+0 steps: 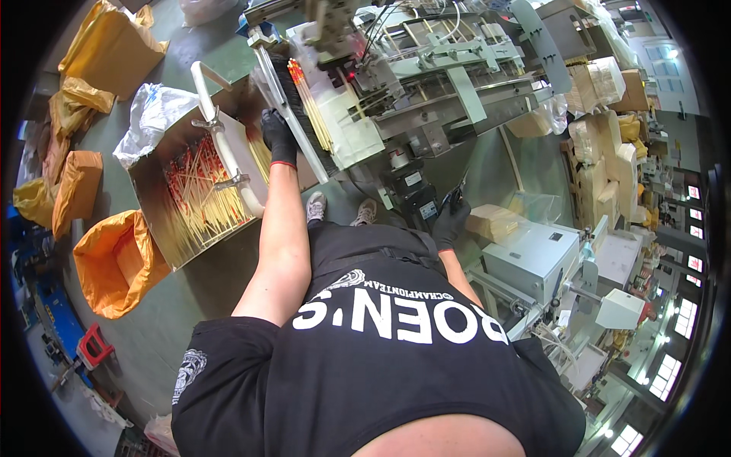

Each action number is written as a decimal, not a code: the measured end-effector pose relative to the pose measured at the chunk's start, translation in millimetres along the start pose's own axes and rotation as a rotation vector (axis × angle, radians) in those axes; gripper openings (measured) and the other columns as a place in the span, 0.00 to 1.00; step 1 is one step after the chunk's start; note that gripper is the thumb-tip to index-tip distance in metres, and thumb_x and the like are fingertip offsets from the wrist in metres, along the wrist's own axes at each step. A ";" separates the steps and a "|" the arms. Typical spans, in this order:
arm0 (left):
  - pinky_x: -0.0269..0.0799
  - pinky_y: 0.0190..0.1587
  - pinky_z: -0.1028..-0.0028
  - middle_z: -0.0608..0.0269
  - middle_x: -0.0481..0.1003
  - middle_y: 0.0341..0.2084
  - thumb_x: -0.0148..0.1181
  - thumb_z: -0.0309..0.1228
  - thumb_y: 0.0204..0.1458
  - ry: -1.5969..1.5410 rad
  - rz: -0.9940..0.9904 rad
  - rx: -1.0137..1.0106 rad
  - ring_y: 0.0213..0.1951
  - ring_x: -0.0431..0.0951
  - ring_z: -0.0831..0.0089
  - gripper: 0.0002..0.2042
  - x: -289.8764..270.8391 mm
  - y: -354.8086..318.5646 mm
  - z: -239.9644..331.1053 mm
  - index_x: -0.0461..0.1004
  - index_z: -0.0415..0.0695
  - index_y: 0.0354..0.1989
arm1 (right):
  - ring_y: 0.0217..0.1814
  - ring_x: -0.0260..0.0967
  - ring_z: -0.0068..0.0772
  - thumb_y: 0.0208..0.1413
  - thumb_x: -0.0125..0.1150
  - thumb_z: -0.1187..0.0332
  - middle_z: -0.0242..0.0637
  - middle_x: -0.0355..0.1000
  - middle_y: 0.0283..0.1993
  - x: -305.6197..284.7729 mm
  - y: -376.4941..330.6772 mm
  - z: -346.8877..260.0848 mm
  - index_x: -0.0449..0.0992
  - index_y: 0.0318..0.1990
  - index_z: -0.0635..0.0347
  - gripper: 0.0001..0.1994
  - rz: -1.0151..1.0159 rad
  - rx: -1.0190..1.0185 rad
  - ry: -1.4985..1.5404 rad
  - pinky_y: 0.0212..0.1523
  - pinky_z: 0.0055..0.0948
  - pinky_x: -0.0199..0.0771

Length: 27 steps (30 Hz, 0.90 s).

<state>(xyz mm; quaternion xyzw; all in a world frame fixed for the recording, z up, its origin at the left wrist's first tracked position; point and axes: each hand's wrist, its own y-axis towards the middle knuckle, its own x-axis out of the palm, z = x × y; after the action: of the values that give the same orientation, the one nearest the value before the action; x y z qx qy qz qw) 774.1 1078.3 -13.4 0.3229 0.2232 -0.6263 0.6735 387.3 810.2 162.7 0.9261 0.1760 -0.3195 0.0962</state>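
My left hand (279,139), in a black glove, reaches beside a pale metal rail (301,137) at the machine's near-left end. Its fingers point away from me and partly blend into the dark gap there, so their grip is hidden. Close to its left is a metal bin (156,221) holding a loose heap of thin wooden sticks with red ends (199,190). A row of similar sticks (308,103) lies along a black strip on the machine. My right hand (452,221), also black-gloved, is low on the right with fingers curled; a small dark thing shows at its fingertips.
The stick-feeding machine (449,76) stretches across the far side. A white pipe frame (225,152) stands over the bin. Orange sacks (114,263) stand on the left floor. A grey box unit (533,255) and stacked pale bundles (609,167) are on the right.
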 end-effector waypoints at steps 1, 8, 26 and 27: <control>0.65 0.37 0.59 0.49 0.73 0.29 0.41 0.30 0.53 0.021 0.054 0.076 0.34 0.73 0.53 0.10 1.3 1.9 -1.6 0.68 0.38 0.31 | 0.48 0.66 0.34 0.52 0.54 0.75 0.43 0.65 0.45 -0.4 -0.1 -0.8 0.58 0.49 0.66 0.18 -0.003 -0.014 0.007 0.48 0.30 0.65; 0.67 0.47 0.70 0.59 0.72 0.42 0.37 0.46 0.59 -1.706 -0.163 -0.626 0.42 0.72 0.68 0.22 -15.9 -12.6 -9.3 0.66 0.43 0.51 | 0.46 0.67 0.33 0.52 0.54 0.74 0.43 0.66 0.44 0.1 -1.6 -2.9 0.60 0.48 0.66 0.16 0.002 -0.004 0.021 0.47 0.30 0.65; 0.63 0.49 0.71 0.49 0.71 0.41 0.34 0.37 0.61 -0.901 -0.049 -0.209 0.44 0.71 0.61 0.18 39.5 18.6 -77.5 0.68 0.36 0.45 | 0.44 0.69 0.36 0.52 0.56 0.68 0.43 0.70 0.41 -5.1 -3.8 -23.0 0.62 0.47 0.64 0.17 0.003 -0.020 0.008 0.44 0.31 0.66; 0.63 0.49 0.71 0.49 0.71 0.41 0.34 0.37 0.61 -0.898 -0.047 -0.218 0.44 0.71 0.61 0.18 40.2 18.6 -78.4 0.68 0.36 0.45 | 0.44 0.69 0.36 0.52 0.56 0.68 0.43 0.70 0.41 -5.0 -3.5 -22.6 0.62 0.47 0.64 0.17 0.002 -0.007 0.003 0.43 0.31 0.66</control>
<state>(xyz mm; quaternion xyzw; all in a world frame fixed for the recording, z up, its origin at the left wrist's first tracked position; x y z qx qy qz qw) 805.3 1106.4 -93.1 -0.0583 -0.0188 -0.6923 0.7190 394.9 818.7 183.2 0.9264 0.1763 -0.3175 0.0994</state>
